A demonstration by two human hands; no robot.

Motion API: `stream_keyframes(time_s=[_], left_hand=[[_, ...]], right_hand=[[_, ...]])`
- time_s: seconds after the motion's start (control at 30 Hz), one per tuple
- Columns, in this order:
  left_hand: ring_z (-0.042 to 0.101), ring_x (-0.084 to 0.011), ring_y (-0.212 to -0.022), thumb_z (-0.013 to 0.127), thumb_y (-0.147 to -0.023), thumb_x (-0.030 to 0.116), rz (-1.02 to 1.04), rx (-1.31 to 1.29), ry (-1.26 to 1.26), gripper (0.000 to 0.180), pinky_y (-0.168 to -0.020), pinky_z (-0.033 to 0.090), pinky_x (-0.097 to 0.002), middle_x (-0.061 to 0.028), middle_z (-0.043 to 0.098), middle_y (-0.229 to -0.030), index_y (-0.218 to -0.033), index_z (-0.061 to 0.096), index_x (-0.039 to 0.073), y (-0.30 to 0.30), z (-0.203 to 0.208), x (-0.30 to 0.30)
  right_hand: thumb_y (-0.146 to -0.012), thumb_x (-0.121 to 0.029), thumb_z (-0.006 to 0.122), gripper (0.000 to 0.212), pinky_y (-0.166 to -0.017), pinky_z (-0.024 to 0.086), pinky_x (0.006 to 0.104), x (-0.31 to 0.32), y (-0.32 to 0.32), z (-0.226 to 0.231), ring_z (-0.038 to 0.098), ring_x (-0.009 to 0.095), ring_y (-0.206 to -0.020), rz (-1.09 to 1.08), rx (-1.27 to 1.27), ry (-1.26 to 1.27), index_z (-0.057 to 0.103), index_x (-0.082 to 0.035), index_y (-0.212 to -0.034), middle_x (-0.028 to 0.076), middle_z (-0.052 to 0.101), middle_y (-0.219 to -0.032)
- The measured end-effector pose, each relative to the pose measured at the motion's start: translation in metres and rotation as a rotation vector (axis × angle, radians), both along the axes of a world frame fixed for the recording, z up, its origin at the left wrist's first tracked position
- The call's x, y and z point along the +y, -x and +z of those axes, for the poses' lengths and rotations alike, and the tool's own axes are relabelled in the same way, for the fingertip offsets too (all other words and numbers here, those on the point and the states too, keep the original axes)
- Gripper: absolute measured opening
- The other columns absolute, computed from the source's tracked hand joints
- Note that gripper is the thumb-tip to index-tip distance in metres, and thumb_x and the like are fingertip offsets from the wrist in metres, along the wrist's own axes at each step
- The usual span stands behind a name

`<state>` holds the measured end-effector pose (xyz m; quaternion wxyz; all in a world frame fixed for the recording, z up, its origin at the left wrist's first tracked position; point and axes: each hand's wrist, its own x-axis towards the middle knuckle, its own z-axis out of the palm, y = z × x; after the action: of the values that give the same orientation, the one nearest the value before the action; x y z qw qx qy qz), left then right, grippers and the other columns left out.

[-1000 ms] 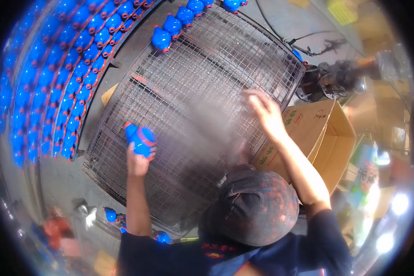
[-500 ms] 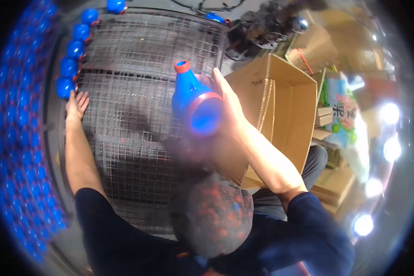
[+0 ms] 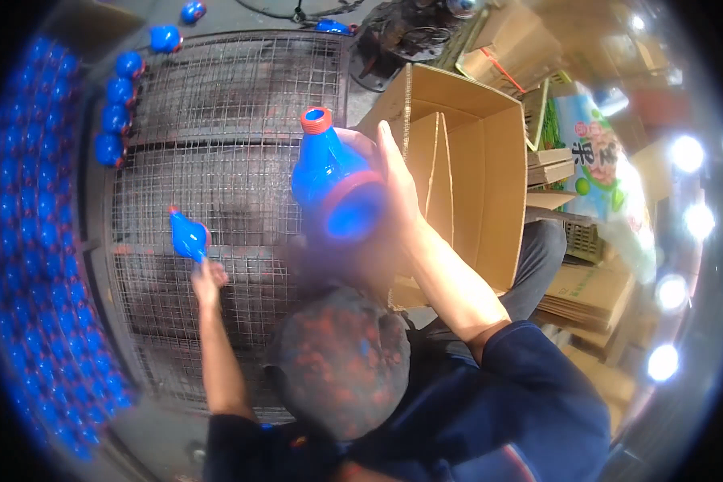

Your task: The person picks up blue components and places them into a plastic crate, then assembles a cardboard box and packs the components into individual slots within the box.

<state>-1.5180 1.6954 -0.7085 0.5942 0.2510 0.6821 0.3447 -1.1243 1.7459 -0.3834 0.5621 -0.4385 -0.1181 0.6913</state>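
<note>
My right hand (image 3: 395,186) is raised close to the camera and grips a blue plastic bottle (image 3: 332,186) with an orange-red neck and base ring, its bottom facing me. My left hand (image 3: 206,277) reaches over the wire mesh rack (image 3: 241,96) and holds a second blue bottle (image 3: 188,234), which looks smaller because it is farther away. Both bottles hang above the mesh. A dark patterned cap (image 3: 341,361) on my head hides the space beneath it.
Several blue bottles (image 3: 24,241) stand in dense rows along the left side, and a few more (image 3: 119,90) line the rack's far-left edge. An open cardboard box (image 3: 478,161) sits to the right of the rack. Flattened cartons (image 3: 590,293) and a printed bag (image 3: 594,161) lie beyond it.
My left hand left the far-left mesh edge and now holds a blue bottle lifted above the rack. The right hand keeps its bottle near the camera, shifted slightly.
</note>
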Motion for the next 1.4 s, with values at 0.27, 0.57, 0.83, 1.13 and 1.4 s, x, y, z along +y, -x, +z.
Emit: stream_keyframes(time_s=[0.27,0.57,0.83,1.13,1.4], left_hand=[[0.058,-0.0195,-0.059,0.051,-0.099,0.04,-0.532,0.176,0.218,0.043,-0.047,0.045,-0.0299,-0.0114,0.064,-0.085,-0.119,0.052,0.002,-0.012,-0.035,-0.156],[0.06,-0.0222,-0.067,0.051,-0.097,0.043,-0.437,0.028,0.292,0.048,-0.049,0.046,-0.0309,-0.0135,0.063,-0.095,-0.124,0.049,0.004,-0.064,0.045,-0.118],[0.061,-0.0246,-0.074,0.051,-0.095,0.045,-0.153,-0.314,0.3,0.053,-0.052,0.047,-0.0318,-0.0154,0.063,-0.103,-0.129,0.046,0.005,-0.104,0.107,-0.046],[0.054,-0.0332,-0.107,0.06,-0.082,0.062,-0.132,-0.914,-0.027,0.079,-0.074,0.049,-0.0476,-0.0114,0.05,-0.136,-0.144,0.038,0.017,-0.211,0.206,0.056],[0.049,-0.026,-0.128,0.09,-0.062,0.03,-0.451,-0.748,-0.254,0.107,-0.108,0.042,-0.0448,-0.0092,0.05,-0.136,-0.147,0.028,0.012,-0.287,0.235,0.098]], right_hand=[[-0.103,-0.056,0.028,0.065,-0.094,0.049,0.0387,-0.052,-0.04,0.025,0.061,0.023,-0.105,-0.09,-0.082,-0.126,0.048,-0.003,-0.134,0.013,0.061,-0.12],[-0.094,-0.063,0.046,0.074,-0.106,0.039,0.0609,-0.104,-0.11,0.04,0.051,0.039,-0.123,-0.207,0.591,-0.361,0.041,-0.005,-0.138,0.02,0.05,-0.134],[-0.088,-0.038,0.069,0.044,-0.08,0.055,0.037,-0.121,-0.241,0.02,0.069,0.025,-0.089,-0.301,-1.068,0.003,0.064,0.001,-0.107,0.014,0.069,-0.095],[-0.089,-0.034,0.059,0.038,-0.095,0.047,0.0455,-0.044,-0.296,-0.239,0.062,0.039,-0.11,0.41,-1.38,0.463,0.066,-0.005,-0.113,0.024,0.066,-0.112],[-0.091,-0.034,0.058,0.04,-0.093,0.048,0.0426,-0.104,-0.317,-0.361,0.063,0.036,-0.11,0.839,-1.336,0.731,0.065,-0.003,-0.115,0.023,0.066,-0.114]])
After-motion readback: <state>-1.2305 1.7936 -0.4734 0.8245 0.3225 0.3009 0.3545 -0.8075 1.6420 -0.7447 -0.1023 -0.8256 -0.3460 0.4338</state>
